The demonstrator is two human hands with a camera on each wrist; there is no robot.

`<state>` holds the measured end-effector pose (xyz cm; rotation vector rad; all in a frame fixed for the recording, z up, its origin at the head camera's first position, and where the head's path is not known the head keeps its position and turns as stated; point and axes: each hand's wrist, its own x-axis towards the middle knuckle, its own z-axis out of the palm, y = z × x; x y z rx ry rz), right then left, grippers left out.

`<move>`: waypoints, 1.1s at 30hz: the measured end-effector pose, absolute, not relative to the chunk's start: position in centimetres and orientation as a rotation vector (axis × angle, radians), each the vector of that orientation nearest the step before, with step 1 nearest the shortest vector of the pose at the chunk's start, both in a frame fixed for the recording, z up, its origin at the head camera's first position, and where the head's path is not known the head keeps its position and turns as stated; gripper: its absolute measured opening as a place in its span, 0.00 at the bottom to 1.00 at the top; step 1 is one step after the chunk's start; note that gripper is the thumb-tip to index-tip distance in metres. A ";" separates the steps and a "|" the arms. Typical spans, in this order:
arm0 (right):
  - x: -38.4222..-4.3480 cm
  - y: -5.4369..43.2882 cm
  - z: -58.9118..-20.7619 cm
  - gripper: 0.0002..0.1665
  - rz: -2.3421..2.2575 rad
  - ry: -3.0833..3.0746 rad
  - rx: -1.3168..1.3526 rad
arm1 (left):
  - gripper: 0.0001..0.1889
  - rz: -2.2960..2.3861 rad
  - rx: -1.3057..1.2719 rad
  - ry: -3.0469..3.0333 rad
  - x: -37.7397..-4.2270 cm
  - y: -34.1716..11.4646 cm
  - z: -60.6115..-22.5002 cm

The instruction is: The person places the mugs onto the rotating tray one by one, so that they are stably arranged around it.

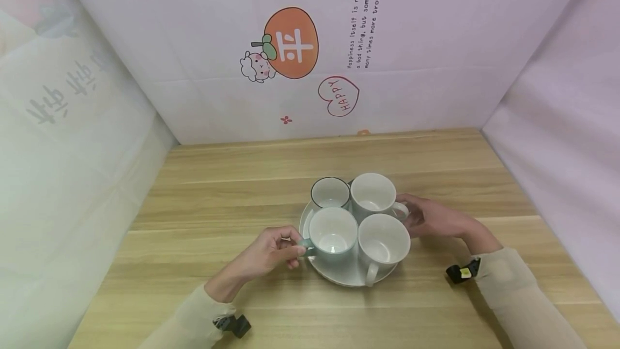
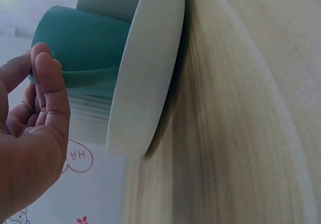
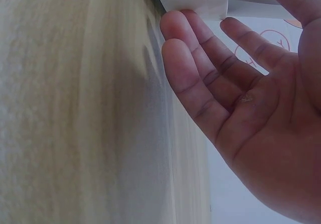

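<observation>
A round white dish [image 1: 345, 278] with a raised wall holds several mugs standing upright and close together. My left hand [image 1: 272, 252] pinches the handle of the teal mug [image 1: 334, 233], which has a white inside and stands at the front left. Behind it is a smaller dark-rimmed mug [image 1: 330, 193]. A white mug [image 1: 372, 194] stands at the back right, its handle turned right. Another white mug [image 1: 384, 238] is at the front right, handle facing me. At the dish's right side is my right hand [image 3: 241, 93], its loosely bent fingertips right at the dish wall.
The wood-grain table [image 1: 218, 187] runs back to a white printed cloth [image 1: 411, 90]. More white cloth [image 1: 552, 123] hangs along the right side, and a pale cloth [image 1: 87, 149] lines the left.
</observation>
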<state>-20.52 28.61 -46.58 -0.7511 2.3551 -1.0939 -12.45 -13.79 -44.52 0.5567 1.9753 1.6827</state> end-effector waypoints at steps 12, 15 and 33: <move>-20.7 28.7 -46.8 0.47 -1.102 2.345 -0.764 | 0.11 1.680 0.552 1.948 -12.7 -13.9 -45.5; -20.7 28.7 -46.7 0.47 -1.104 2.342 -0.760 | 0.10 1.664 0.558 1.958 -12.8 -13.9 -45.5; -20.5 28.5 -46.4 0.46 -1.109 2.342 -0.760 | 0.12 1.608 0.585 1.991 -13.9 -15.2 -44.6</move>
